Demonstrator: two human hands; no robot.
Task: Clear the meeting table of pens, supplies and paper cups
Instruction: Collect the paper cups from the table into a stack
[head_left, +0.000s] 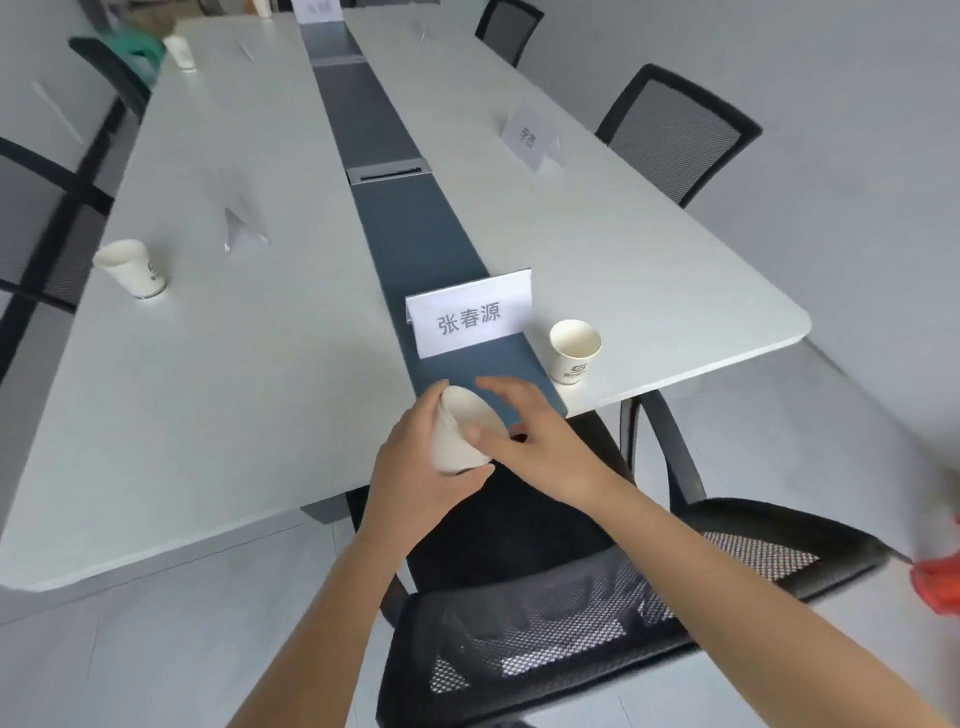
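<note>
White paper cup (462, 431) sits gripped in left hand (415, 467) fingers (470, 474); right hand (545, 452) fingers (498, 387) spread. Three more cups (575, 351) remain on the white counter (234, 389).

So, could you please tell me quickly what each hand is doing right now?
Left hand: grips a paper cup.
Right hand: open, fingers straight, holding nothing, right beside that cup.

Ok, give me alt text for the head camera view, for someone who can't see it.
The left hand holds a tilted paper cup over the near end of a long white table, the open right hand at its rim. Three more cups stand on the table: one beside a name card, one at the left, one far back.
</note>
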